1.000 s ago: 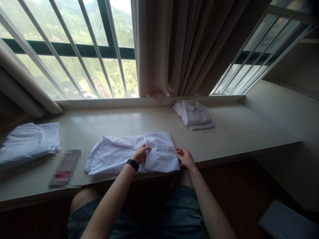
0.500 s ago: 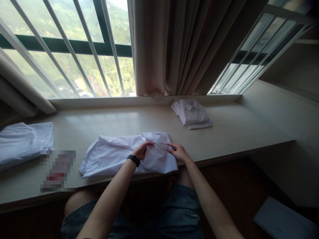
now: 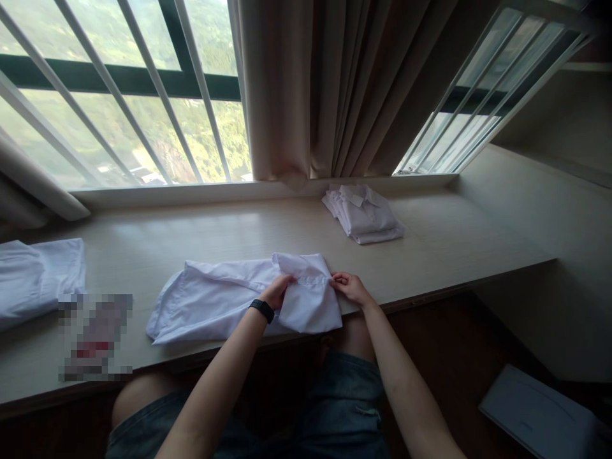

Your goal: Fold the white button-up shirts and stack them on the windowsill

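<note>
I sat at the counter (image 3: pixel 430 255) under the barred window (image 3: pixel 143 95), my knees below its edge. A white shirt (image 3: pixel 215 299) lay flat in front of me, its right end folded back over itself. My left hand (image 3: pixel 277 293), with a black band (image 3: pixel 262 310) on the wrist, pinched the folded flap near its top edge, and my right hand (image 3: pixel 351 288) gripped the same flap at its right corner. A stack of folded white shirts (image 3: pixel 366 213) sat farther back, near the curtain (image 3: pixel 325 89). More white cloth (image 3: pixel 33 280) lay at the far left, with a blurred patch (image 3: pixel 93 335) beside it. Something flat and pale (image 3: pixel 540 414) lay on the floor to my right.
</note>
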The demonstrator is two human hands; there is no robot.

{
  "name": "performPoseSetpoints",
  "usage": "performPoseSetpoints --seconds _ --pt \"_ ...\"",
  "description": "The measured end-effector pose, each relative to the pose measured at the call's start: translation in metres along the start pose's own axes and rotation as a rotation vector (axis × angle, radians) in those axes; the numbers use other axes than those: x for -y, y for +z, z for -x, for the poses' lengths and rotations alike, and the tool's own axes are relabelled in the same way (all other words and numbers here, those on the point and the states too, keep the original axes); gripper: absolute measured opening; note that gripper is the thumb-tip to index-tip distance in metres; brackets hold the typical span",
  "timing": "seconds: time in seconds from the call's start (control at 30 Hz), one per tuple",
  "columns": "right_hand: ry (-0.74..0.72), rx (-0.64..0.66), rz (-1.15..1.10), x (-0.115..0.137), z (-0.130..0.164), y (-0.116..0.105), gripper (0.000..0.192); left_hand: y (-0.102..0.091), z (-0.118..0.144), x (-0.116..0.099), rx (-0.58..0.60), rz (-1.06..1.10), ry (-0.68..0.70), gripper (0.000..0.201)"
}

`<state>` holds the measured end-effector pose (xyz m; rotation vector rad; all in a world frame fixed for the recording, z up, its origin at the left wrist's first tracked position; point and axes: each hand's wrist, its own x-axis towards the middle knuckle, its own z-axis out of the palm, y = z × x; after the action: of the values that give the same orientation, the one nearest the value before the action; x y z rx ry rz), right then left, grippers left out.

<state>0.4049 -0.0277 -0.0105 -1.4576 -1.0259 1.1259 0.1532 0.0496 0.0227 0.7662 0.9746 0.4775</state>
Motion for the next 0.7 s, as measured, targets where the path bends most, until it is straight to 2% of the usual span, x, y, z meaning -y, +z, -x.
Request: performPoseSetpoints --seconds 0.07,0.17,0.27,0.4,0.47,0.57,0.7 --pt "0.038 0.027 0.005 0.005 0.003 -0.003 0.051 -0.008 0.001 0.002 -0.025 0.015 -0.042 0.015" --pt "0.046 0.083 0.002 0.011 0.007 -0.007 0.046 -0.012 0.006 0.003 -0.054 0.033 -0.024 0.025" --pt "-0.036 0.056 0.113 0.022 -0.001 -0.002 0.039 -0.01 0.014 0.001 -0.056 0.022 0.045 0.04" --pt "-0.256 -0.057 0.418 0.045 -0.035 0.032 0.027 -0.008 0.022 0.002 -0.074 -0.062 0.212 0.049" --pt "-0.294 0.014 0.611 0.058 -0.056 0.056 0.032 -0.011 0.024 0.003 -0.115 -0.068 0.236 0.049" --pt "-0.266 0.168 0.841 0.071 -0.085 0.086 0.038 -0.018 0.026 0.006 -0.154 -0.057 0.194 0.043" --pt "-0.211 0.295 0.936 0.079 -0.109 0.1 0.022 -0.025 0.033 0.003 -0.166 -0.072 0.172 0.031"
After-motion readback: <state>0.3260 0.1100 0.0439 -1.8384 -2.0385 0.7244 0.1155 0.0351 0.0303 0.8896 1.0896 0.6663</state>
